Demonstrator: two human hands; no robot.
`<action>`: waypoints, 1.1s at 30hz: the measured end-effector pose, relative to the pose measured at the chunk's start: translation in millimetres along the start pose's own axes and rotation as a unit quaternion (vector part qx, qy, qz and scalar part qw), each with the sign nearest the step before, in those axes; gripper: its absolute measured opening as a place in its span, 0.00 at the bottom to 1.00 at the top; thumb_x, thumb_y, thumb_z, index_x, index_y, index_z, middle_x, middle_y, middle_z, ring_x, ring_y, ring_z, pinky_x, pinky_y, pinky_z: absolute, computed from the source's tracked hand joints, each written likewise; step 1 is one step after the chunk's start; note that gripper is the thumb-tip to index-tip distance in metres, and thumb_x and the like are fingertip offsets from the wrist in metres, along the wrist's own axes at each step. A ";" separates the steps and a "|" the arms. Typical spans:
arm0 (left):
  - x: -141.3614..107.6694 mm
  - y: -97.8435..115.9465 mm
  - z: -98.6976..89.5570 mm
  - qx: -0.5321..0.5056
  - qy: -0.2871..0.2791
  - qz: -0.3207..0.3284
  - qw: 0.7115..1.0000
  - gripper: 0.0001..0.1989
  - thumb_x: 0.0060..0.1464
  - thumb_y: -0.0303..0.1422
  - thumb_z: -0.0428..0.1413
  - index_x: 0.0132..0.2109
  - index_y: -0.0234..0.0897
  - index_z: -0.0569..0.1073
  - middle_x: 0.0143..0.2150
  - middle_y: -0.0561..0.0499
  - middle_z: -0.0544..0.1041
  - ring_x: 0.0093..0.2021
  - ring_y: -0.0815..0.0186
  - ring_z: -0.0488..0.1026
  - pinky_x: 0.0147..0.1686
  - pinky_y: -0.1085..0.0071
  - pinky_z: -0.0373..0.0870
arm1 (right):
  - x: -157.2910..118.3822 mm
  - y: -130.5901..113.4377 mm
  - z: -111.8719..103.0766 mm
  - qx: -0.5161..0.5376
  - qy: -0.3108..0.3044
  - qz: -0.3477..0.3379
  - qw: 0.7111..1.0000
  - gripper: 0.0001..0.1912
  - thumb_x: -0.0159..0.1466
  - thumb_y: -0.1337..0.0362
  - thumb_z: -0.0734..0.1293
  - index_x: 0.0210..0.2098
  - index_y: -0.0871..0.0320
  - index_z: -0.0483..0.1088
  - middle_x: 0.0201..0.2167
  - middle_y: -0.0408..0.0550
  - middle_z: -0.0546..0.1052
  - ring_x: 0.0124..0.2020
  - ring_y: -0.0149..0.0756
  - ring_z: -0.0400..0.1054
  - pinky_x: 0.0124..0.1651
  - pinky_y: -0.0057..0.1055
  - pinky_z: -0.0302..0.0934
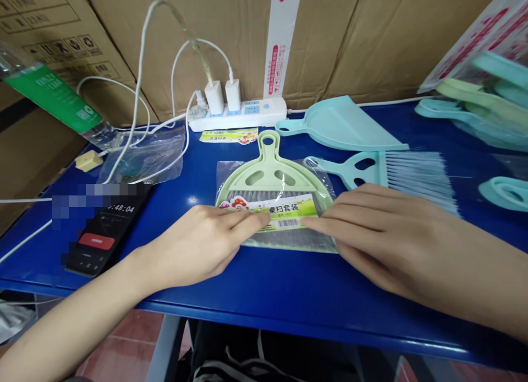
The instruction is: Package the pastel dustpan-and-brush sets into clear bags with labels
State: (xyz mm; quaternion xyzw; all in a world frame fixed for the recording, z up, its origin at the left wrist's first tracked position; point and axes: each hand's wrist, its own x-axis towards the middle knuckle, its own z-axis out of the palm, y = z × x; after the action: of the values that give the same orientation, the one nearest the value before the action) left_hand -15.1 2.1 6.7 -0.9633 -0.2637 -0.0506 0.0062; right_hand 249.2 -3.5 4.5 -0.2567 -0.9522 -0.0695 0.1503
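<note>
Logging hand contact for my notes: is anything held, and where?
The left hand and right hand have fingers on a bagged green dustpan set, at its printed label; grip or mere pressing cannot be told.

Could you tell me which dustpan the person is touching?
The bagged pale green dustpan, under the left hand and right hand; the light blue dustpan behind lies bare, untouched.

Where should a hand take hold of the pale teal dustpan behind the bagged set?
Grip the narrow handle of the pale teal dustpan, coming from above and slightly left: it juts out flat on the blue table, slim enough to close around, while the wide pan sits low.
</note>
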 end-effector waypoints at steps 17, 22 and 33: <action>-1.0 -1.9 1.9 0.025 -0.013 0.001 1.000 0.20 0.60 0.21 0.43 0.57 0.34 0.66 0.49 0.48 0.81 0.38 0.64 0.80 0.35 0.69 0.77 | 0.1 -5.6 2.8 -0.036 -0.007 -0.001 0.999 0.19 0.64 0.77 0.54 0.31 0.58 0.73 0.25 0.47 0.77 0.23 0.37 0.69 0.30 0.34 0.62; 0.0 -2.0 5.1 0.068 0.026 0.030 0.997 0.19 0.59 0.20 0.44 0.56 0.31 0.67 0.46 0.48 0.82 0.36 0.63 0.80 0.33 0.68 0.77 | -1.7 -4.7 4.8 -0.020 -0.009 0.018 1.000 0.14 0.63 0.75 0.58 0.35 0.59 0.74 0.26 0.46 0.77 0.24 0.36 0.69 0.29 0.33 0.61; -0.1 -3.4 -0.3 0.074 0.059 0.023 0.995 0.17 0.63 0.23 0.42 0.53 0.34 0.70 0.36 0.51 0.81 0.29 0.66 0.78 0.28 0.71 0.73 | 6.0 -12.6 16.2 -0.071 0.012 -0.001 0.997 0.18 0.60 0.75 0.62 0.47 0.58 0.75 0.45 0.54 0.79 0.30 0.36 0.72 0.31 0.33 0.63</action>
State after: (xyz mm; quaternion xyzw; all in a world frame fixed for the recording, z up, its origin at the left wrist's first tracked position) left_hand -16.9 5.0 7.0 -0.9612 -0.2441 -0.0878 0.0938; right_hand 233.8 -8.1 -9.6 -0.2653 -0.9432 -0.1403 0.1429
